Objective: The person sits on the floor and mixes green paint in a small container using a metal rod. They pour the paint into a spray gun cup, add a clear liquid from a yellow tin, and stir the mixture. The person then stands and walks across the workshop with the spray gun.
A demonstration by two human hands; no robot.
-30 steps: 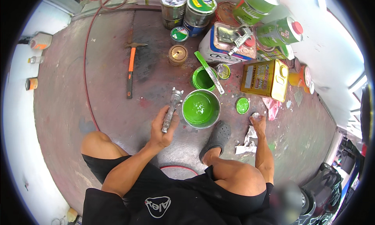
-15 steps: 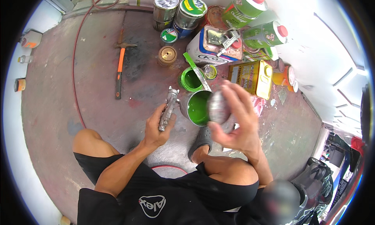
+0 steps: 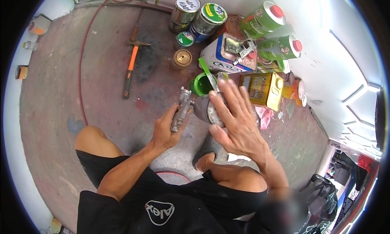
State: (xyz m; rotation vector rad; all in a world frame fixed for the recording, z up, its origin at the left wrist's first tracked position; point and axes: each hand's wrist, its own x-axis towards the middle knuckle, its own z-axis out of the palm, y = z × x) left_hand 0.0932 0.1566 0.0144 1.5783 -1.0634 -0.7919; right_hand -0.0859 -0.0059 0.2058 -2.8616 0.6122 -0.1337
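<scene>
My left hand (image 3: 165, 129) is closed around the metal body of a spray gun (image 3: 183, 108). The gun's grey paint cup (image 3: 200, 108) sticks out to its right, turned sideways to my view. A round silver lid (image 3: 215, 113) covers the cup's opening. My right hand (image 3: 239, 122) lies against the lid, thumb at its near edge and index finger at its far edge, the other fingers stretched beyond it. The paint inside the cup is hidden. Just beyond the cup stands a green-smeared tin of green paint (image 3: 198, 87), with a green-handled stirring stick (image 3: 207, 71) across it.
A hammer with orange-black handle (image 3: 132, 65) lies left on the stained floor. A brass-coloured tin (image 3: 182, 59), a yellow thinner can (image 3: 262, 89) and a white rectangular can (image 3: 219, 65) bearing another spray gun (image 3: 245, 55) stand ahead. A red hose (image 3: 83, 63) runs along the left.
My right hand has brought the lid leftward onto the paint cup, covering the green paint that showed before. My left hand still holds the spray gun. The view has shifted slightly.
</scene>
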